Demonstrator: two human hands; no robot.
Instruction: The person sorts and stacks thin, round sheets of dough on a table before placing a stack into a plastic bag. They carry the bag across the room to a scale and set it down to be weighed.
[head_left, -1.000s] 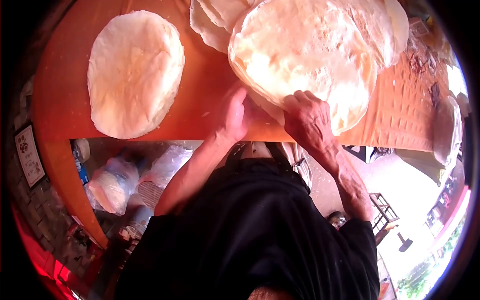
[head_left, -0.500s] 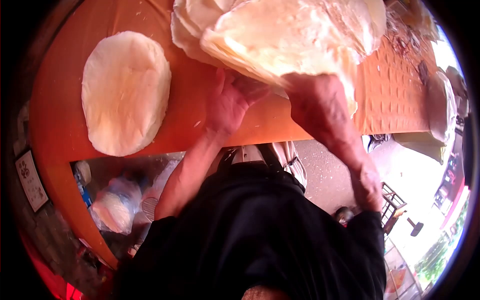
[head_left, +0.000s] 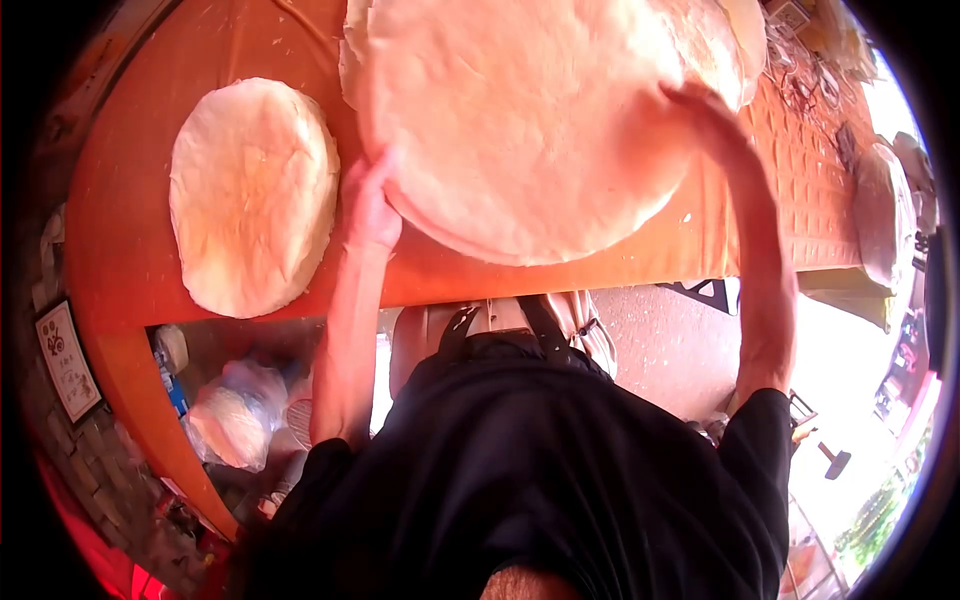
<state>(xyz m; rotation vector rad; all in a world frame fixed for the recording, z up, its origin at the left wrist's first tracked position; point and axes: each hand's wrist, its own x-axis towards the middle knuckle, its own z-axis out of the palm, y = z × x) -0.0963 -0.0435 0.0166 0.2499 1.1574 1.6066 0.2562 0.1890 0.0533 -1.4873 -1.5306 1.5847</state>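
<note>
A large, pale, round flatbread sheet lies on top of other thin sheets at the table's front edge. My left hand grips its left rim, thumb on top and the fingers partly hidden at the edge. Over the right part of the sheet is my right hand, with thumb stretched out and fingers blurred by motion, apparently flat on the surface. To the left, a separate stack of oval flatbread sheets rests on the orange table cover.
Under the table hangs or lies a clear plastic bag with pale contents. A white cloth-like bundle sits at the table's right end. Dark scraps lie at the back right. A framed card is at far left.
The folded, lifted sheet now lies spread out as a smooth round towards me. My left hand has moved left to its rim; my right hand has moved right and away from me.
</note>
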